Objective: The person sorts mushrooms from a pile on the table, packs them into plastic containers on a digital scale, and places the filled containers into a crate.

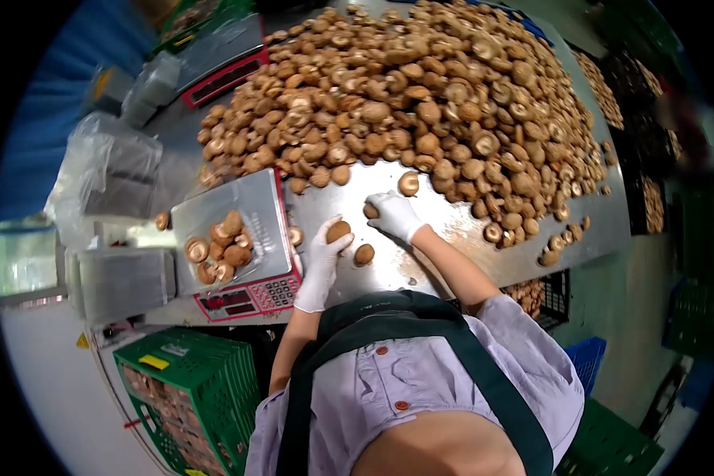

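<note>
My left hand, in a white glove, is closed round a brown mushroom just right of the scale. Further right, my right hand, also gloved, has its fingers on a smaller mushroom over the metal table. Between and below the hands lies a loose mushroom; another shows its pale underside above my right hand. The red-edged scale at the left bears a clear tray with several mushrooms in it.
A large mushroom heap covers the table's far side. A second scale stands at the upper left, near plastic bags and stacked clear trays. Green crates stand at the lower left. A blue crate is at the lower right.
</note>
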A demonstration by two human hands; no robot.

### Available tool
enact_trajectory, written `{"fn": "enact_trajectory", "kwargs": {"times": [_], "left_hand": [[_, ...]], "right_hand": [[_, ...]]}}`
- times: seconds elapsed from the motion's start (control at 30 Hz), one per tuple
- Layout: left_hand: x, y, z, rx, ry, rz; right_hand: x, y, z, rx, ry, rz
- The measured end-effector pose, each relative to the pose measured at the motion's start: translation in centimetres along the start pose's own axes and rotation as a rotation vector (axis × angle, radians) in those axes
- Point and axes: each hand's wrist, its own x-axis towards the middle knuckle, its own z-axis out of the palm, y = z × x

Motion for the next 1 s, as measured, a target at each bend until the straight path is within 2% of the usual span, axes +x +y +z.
{"fn": "enact_trajectory", "kwargs": {"times": [0.07,0.13,0.17,0.27,0.33,0.4,0.43,0.47,0.5,0.53,0.57,0.6,0.63,0.67,0.77,0.8,0.87,0.9,1.0], "left_hand": [[-0.9,-0.1,-0.5,-0.089,0.014,-0.001],[-2.2,0.4,-1.6,-0.184,-0.062,0.011],[-2.9,1.0,-2.0,-0.168,-0.058,-0.004],[-5.2,3.2,-3.7,-0.094,-0.017,0.119],[-6.7,4.8,-5.8,0.135,0.062,0.306],[-8.9,7.4,-7.6,0.174,0.212,0.545],[-8.5,7.3,-9.8,0.291,0.331,0.697],[-9.9,9.2,-10.2,0.230,0.378,0.730],[-9.9,9.5,-12.6,0.383,0.477,0.825],[-9.9,9.9,-14.3,0.543,0.594,0.927],[-10.2,10.5,-15.5,0.715,0.649,0.917],[-10.4,11.0,-16.8,0.886,0.703,0.900],[-10.0,11.1,-18.4,1.140,0.669,0.839],[-9.7,10.8,-19.1,1.401,0.686,0.767],[-8.9,9.4,-20.4,1.417,0.580,0.718],[-8.8,9.3,-20.5,1.395,0.576,0.728],[-8.5,8.8,-20.8,1.330,0.582,0.785],[-8.5,8.7,-20.8,1.324,0.586,0.786],[-8.8,8.7,-21.2,1.151,0.581,0.887]], "right_hand": [[-0.7,-1.4,0.3,0.147,0.083,0.086],[-0.8,-1.6,1.4,0.833,-0.048,0.329],[-0.9,-4.1,-0.6,1.166,-0.090,0.391],[-0.4,-6.5,-2.1,1.182,-0.168,0.416],[0.0,-8.0,-2.3,1.197,-0.206,0.373],[0.7,-9.0,-2.4,1.185,-0.267,0.281],[1.0,-10.1,-2.4,1.182,-0.274,0.278],[1.3,-11.5,-2.5,1.230,-0.233,0.228],[1.6,-12.8,-2.4,1.276,-0.191,0.179],[1.9,-13.8,-2.4,1.272,-0.196,0.179],[2.4,-14.6,-2.2,1.136,-0.158,0.040],[2.7,-15.8,-2.4,0.996,-0.121,-0.097],[2.8,-17.4,-2.8,1.066,-0.180,-0.084],[3.0,-18.7,-2.9,0.939,-0.151,-0.086],[4.2,-22.4,-1.3,0.598,0.198,-0.414],[4.6,-23.4,-0.8,0.454,0.252,-0.512],[5.9,-23.2,1.9,0.100,0.083,-0.566],[6.1,-23.3,3.6,-0.034,0.139,-0.619],[5.6,-23.4,3.6,-0.069,0.117,-0.558]]}}
